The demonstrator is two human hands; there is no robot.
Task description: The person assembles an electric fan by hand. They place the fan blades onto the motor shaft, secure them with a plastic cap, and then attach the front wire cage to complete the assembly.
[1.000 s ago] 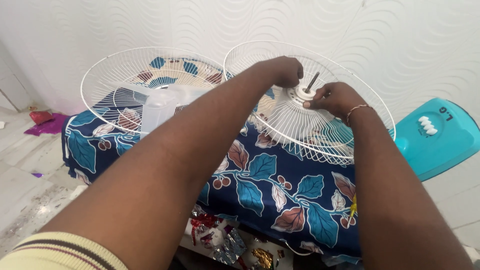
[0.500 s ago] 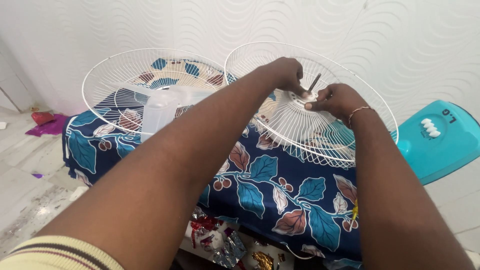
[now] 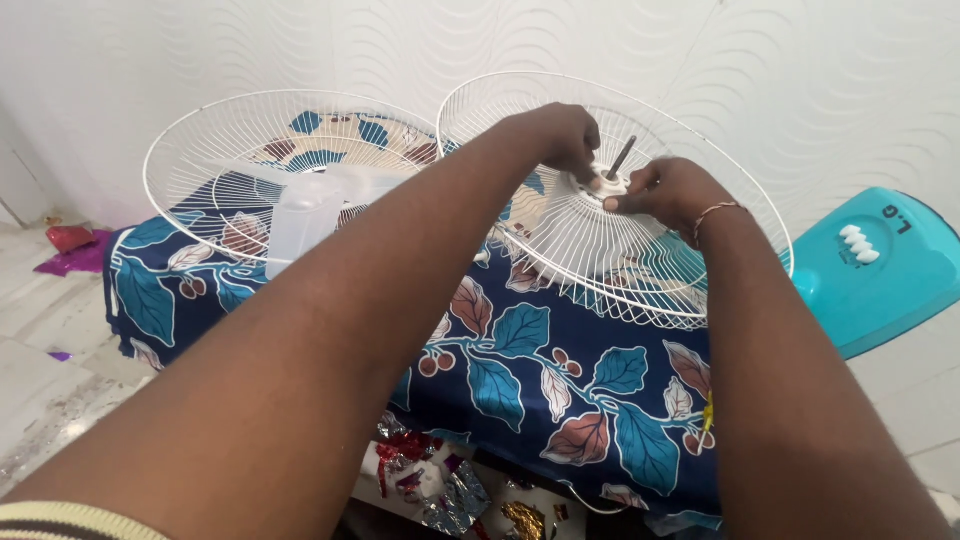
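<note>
1. Left hand [image 3: 562, 135] pinches the white hub [image 3: 605, 185] of the rear fan guard [image 3: 620, 250] (on the cloth-covered desk [image 3: 520, 370]).
2. Right hand [image 3: 672, 195] pinches the hub's rim beside the metal shaft [image 3: 621, 157].

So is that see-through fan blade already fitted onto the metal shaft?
No, the translucent fan blade lies in the left grille, apart from the metal shaft that both hands work around in the right grille.

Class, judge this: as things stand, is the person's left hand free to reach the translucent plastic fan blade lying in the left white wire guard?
Probably yes: the left hand rests at the right white wire guard's hub, and nothing covers the translucent plastic fan blade in the open-topped left guard.
</note>
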